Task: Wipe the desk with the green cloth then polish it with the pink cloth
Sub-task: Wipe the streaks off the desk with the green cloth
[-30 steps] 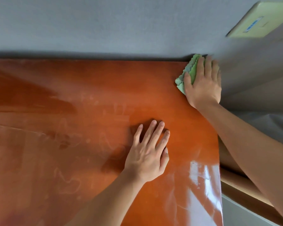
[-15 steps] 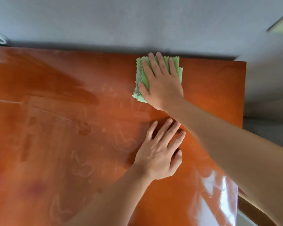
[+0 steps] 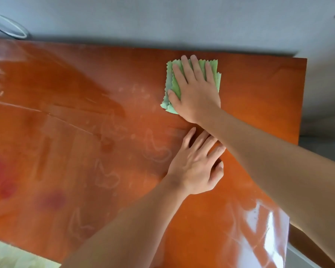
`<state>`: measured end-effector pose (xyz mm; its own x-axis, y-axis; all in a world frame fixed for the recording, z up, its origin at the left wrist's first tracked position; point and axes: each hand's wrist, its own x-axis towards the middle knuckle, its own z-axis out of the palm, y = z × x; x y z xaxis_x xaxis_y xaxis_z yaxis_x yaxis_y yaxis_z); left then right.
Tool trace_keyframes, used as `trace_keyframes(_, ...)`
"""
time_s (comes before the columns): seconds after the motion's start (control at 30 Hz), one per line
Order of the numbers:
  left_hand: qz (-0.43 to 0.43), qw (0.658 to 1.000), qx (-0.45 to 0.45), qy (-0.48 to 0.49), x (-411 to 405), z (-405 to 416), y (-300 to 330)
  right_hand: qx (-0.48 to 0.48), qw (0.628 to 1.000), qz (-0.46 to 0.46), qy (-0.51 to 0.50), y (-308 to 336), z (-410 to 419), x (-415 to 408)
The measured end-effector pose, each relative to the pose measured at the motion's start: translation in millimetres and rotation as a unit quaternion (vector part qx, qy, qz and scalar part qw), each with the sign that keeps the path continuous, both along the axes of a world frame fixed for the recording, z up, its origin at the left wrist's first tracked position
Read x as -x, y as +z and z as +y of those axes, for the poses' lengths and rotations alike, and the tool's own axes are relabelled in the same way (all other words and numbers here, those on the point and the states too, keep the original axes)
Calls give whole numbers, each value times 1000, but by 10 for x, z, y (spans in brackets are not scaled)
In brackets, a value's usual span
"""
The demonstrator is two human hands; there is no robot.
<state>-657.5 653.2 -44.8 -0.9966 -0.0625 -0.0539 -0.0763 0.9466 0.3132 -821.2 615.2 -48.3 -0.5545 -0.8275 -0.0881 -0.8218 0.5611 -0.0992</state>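
The right hand (image 3: 196,93) lies flat with its fingers spread on the green cloth (image 3: 172,88), pressing it down on the desk (image 3: 259,89) near the far edge by the wall; the cloth sticks out to the left of the hand, and most of the smudgy desk lies that way too, so I think the wipe should go left; the left hand (image 3: 195,167) rests flat and holds nothing, just under the right arm; a clear round thing (image 3: 7,26) sits far left; no pink cloth shows.
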Motion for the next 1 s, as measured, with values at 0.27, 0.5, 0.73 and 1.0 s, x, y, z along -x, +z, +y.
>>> trace_keyframes(0.27, 52, 997, -35, -36, -239, -69, 25, -16, 1000, 8, 14, -14, -120, -412)
trace_keyframes(0.5, 113, 992, -52, 18, -1251, -734, 0, -11, 1000, 4, 11, -58, -317, -937)
trace_keyframes(0.73, 126, 982, -27, 140, -1828, -1777, -3, -23, 999, -1, -34, -50, -357, -1620)
trace_keyframes(1.0, 130, 982, -53, 124, -2383, -2322, 49, -22, 998, -44, -42, -124, -270, -3581)
